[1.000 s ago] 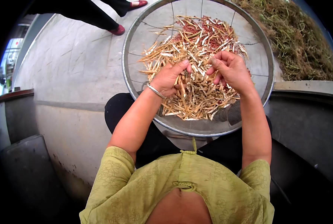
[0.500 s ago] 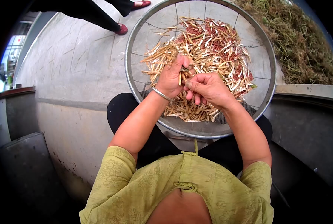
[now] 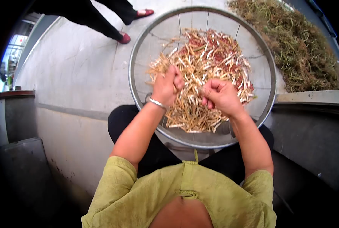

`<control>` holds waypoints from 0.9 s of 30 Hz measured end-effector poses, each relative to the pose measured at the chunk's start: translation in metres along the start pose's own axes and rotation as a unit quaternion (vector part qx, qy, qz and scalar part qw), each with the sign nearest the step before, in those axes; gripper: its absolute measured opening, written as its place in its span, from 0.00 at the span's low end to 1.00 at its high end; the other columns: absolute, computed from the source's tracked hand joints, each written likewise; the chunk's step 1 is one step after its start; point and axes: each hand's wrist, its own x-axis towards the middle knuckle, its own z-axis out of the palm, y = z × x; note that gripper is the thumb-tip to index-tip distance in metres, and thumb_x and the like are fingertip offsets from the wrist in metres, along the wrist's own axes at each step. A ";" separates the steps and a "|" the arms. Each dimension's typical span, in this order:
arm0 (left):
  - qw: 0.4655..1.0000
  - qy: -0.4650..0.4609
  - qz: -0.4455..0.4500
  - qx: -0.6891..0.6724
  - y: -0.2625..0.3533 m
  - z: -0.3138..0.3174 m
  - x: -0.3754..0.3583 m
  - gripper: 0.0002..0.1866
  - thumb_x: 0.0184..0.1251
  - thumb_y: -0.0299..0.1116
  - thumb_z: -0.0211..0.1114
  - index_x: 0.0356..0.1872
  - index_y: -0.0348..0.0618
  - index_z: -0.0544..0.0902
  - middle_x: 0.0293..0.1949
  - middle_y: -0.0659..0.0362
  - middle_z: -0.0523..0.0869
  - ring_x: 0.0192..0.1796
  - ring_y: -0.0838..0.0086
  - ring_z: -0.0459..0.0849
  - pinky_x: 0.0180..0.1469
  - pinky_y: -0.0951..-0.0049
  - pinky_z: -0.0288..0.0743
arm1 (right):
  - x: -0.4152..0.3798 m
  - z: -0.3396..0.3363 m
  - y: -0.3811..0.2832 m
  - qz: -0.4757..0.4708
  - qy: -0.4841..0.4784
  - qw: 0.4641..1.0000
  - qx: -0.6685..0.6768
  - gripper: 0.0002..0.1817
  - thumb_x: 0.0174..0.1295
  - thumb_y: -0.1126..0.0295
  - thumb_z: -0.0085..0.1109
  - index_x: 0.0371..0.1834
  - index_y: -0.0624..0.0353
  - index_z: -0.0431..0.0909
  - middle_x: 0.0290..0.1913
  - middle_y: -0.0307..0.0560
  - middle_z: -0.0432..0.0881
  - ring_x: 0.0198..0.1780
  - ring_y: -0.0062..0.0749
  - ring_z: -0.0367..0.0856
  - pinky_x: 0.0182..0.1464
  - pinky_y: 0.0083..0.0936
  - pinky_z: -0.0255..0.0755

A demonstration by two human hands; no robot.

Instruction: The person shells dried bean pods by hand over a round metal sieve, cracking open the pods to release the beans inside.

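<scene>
My left hand (image 3: 166, 86), with a silver bangle at the wrist, is closed in a fist over the left part of a round metal-rimmed sieve (image 3: 273, 100). A bunch of dry, straw-coloured bean pods (image 3: 159, 65) pokes out beyond its knuckles. Thumb and fingers of my right hand (image 3: 222, 97) are pinched together above the middle of the sieve; whatever is between them is too small to tell. Beneath both hands lies a heap of split, curled pods (image 3: 194, 112). Small red beans (image 3: 221, 53) show among them toward the far side.
The sieve rests over my lap. A large pile of dried plants (image 3: 299, 49) lies at the upper right, behind a low ledge (image 3: 310, 97). Another person's legs in dark trousers (image 3: 97, 19) and red shoes (image 3: 124, 38) stand on the concrete floor (image 3: 70, 72) at the upper left.
My hands, which were together at the bunch of pods, are now apart. The left has moved left and turned into a fist; the right has shifted slightly right. The view has tilted a little.
</scene>
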 end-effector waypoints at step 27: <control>0.966 -0.026 0.067 0.247 -0.021 0.031 -0.012 0.11 0.66 0.33 0.56 0.25 0.41 0.74 0.15 0.68 0.71 0.18 0.87 0.65 0.18 0.82 0.57 | 0.010 0.008 0.024 -0.064 0.051 0.995 0.064 0.06 0.61 0.73 0.54 0.28 0.63 0.72 0.22 0.47 0.79 0.16 0.22 0.74 0.18 0.16 0.70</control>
